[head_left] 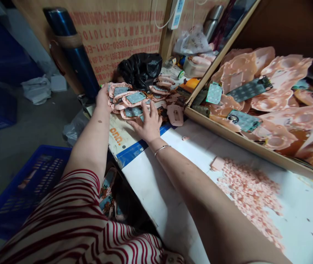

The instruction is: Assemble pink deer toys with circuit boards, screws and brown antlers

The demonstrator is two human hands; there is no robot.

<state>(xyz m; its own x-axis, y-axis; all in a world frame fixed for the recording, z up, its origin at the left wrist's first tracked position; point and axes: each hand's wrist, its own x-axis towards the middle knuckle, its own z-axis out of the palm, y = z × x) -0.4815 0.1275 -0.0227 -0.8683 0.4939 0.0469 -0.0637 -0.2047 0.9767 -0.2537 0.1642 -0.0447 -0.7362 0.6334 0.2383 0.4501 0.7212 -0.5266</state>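
Note:
A pile of pink plastic casings with grey-green circuit boards lies at the far end of the table. My left hand rests against the pile's left side, its fingers mostly hidden behind the casings. On the near right side of the same pile, my right hand has its fingers spread, the tips touching the parts. A loose pink flat piece lies just right of that hand. Behind the pile sits a crumpled black plastic bag.
An open box of pink shells and green boards stands at right. Small pink pieces are heaped on the white table. A blue thermos stands at back left. Below left is a blue crate; more casings sit below the table edge.

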